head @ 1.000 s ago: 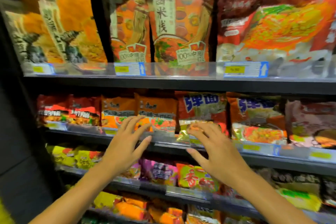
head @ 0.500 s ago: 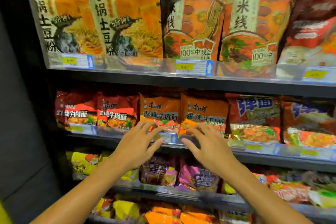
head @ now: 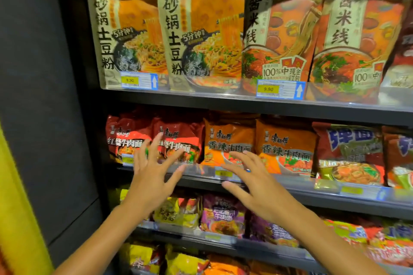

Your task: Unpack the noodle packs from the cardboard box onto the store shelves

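- Red beef-noodle packs (head: 178, 140) at the left end of the middle shelf (head: 312, 187) are now sitting right under the left hand (head: 152, 176); a second ago that hand was spread in front of the orange packs, so both arms are drifting leftward along the row.
- Fingers on the left hand are fanning wide and straight, holding nothing; whether the tips are actually touching the red wrappers I cannot tell, as they are smeared with motion.
- Orange spicy-beef packs (head: 230, 143) are standing just right of the red ones, and the right hand (head: 254, 183) is hovering before them by the clear price rail (head: 225, 173), fingers loose and spread, also empty.
- Both hands are staying apart, neither gripping a pack.
- Noodle packs are filling every shelf in view, upright and front-facing; the cardboard box is not showing anywhere.
- My reading: this is looking like facing-up or checking the row rather than loading, so another pack would have to be fetched from the box before stocking goes on.
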{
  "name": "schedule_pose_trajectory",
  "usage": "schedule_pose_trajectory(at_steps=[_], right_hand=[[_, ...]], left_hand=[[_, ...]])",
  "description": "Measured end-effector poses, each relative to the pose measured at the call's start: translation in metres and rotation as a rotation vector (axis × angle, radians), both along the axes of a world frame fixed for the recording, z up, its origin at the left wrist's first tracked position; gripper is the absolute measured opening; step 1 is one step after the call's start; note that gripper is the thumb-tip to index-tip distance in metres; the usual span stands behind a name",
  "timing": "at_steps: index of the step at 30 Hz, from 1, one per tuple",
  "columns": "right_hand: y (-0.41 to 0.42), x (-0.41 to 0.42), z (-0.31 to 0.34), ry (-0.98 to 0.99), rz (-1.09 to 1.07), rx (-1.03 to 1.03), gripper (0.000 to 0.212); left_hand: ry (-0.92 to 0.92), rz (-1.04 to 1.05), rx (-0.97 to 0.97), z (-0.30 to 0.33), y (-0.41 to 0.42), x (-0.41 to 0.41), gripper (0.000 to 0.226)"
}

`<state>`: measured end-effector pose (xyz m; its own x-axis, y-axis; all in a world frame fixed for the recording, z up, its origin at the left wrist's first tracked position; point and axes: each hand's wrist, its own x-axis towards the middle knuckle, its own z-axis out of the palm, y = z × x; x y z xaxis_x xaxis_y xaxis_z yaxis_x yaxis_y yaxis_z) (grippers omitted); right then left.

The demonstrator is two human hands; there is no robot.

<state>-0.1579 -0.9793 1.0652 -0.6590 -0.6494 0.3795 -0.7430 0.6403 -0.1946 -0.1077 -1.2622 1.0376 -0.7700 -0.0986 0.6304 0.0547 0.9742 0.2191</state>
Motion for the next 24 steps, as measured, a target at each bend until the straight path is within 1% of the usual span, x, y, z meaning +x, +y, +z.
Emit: schedule_pose_trajectory(at_steps=[2,5,7,9,13,14,16,18,21,24], right_hand=[[-0.023,0.004,0.002,-0.062,-0.036,0.055,0.057],[-0.049,0.003,0.004,-0.098,-0.12,0.129,0.063],[-0.06,-0.003,0.005,-0.115,-0.166,0.17,0.061],[-0.067,-0.008,0.006,-0.127,-0.202,0.209,0.057],[-0.072,-0.014,0.01,-0.154,-0.229,0.218,0.059],[-0.071,-0.014,0.01,-0.14,-0.236,0.209,0.064],[-0.066,-0.011,0.008,-0.037,-0.256,0.158,0.083],[-0.06,-0.01,0.004,0.058,-0.282,0.11,0.098],[-0.053,-0.015,0.0,0.064,-0.341,0.155,0.096],[-0.051,-0.017,-0.002,0.083,-0.339,0.187,0.095]], left_hand=[[-0.128,0.074,0.031,-0.003,-0.024,0.003,0.054],[-0.288,0.11,-0.025,0.002,-0.043,0.004,0.055],[-0.356,0.124,-0.053,0.008,-0.044,0.001,0.054],[-0.386,0.133,-0.054,0.012,-0.044,-0.003,0.053],[-0.383,0.103,-0.033,0.011,-0.046,-0.006,0.055],[-0.369,0.084,-0.026,0.009,-0.047,-0.004,0.056],[-0.31,0.046,0.036,0.004,-0.049,0.005,0.057],[-0.244,0.065,0.072,-0.001,-0.052,0.013,0.06],[-0.215,0.136,-0.041,-0.009,-0.06,0.017,0.068],[-0.236,0.141,-0.059,-0.01,-0.065,0.012,0.07]])
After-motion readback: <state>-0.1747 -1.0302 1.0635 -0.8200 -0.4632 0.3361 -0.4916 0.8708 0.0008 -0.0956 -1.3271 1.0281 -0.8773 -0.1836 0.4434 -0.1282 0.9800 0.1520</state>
